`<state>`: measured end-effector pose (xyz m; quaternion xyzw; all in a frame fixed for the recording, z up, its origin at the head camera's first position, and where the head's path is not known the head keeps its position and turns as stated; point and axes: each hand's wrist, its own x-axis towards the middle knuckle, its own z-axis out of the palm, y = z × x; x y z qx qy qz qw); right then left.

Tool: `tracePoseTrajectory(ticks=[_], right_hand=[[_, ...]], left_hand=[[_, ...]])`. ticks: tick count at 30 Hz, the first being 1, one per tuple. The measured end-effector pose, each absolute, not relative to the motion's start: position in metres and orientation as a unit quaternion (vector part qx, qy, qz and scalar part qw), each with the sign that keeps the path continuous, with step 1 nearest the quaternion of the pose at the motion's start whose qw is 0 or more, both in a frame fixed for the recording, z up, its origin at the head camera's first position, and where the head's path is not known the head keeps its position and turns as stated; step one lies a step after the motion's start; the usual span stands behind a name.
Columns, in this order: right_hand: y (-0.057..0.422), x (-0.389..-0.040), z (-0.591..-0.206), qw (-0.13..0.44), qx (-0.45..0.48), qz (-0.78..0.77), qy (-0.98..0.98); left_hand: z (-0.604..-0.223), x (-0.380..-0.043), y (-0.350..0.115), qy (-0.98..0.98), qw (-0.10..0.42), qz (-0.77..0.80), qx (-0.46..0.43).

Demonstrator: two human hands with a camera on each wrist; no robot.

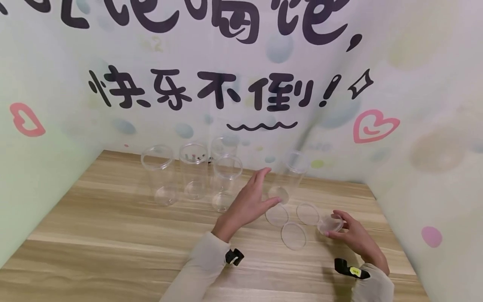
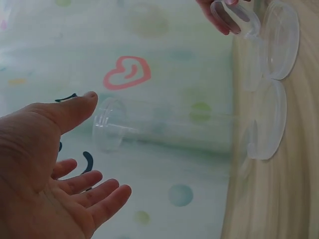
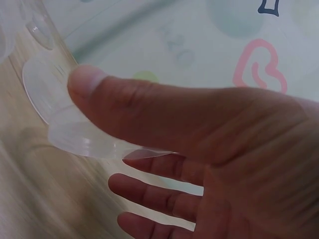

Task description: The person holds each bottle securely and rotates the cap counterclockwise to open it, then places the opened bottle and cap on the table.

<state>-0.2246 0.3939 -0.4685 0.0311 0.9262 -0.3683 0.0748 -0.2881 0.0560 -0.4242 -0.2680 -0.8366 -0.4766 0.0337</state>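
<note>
My right hand (image 1: pixel 356 237) pinches a clear plastic lid (image 1: pixel 329 225) by its edge, between thumb and fingers. In the right wrist view the same lid (image 3: pixel 84 138) is partly covered by the thumb. With its fingers spread, my left hand (image 1: pixel 249 203) is beside an upright clear plastic cup (image 1: pixel 292 178). The left wrist view has that cup (image 2: pixel 169 139) in front of the open palm, a gap between them. Three more lids lie flat on the table near the cup: one lid (image 1: pixel 276 216) by the left thumb, another lid (image 1: pixel 307 214) and the nearest lid (image 1: pixel 293 236).
Several tall clear cups stand upright at the back left, among them a leftmost cup (image 1: pixel 160 178), a cup (image 1: pixel 194 174) beside it and a front cup (image 1: pixel 226 184). Printed walls (image 1: pixel 188 113) enclose the wooden table (image 1: pixel 113 235) at the back and sides.
</note>
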Motion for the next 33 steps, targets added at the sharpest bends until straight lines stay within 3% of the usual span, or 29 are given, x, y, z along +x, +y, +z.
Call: tracePoseTrajectory(ticks=[10,20,33], right_hand=[[0.397,-0.224,-0.468,0.082,0.032,-0.360,0.929],[0.396,-0.225,-0.470,0.083,0.030,-0.352,0.932],[0.395,-0.227,-0.476,0.084,0.032,-0.356,0.930]], left_hand=[[-0.441,-0.315,0.092,-0.838,0.045,-0.495,-0.224],[-0.449,-0.333,0.115,-0.837,0.012,-0.522,-0.164],[-0.453,-0.346,0.131,-0.832,0.020,-0.529,-0.165]])
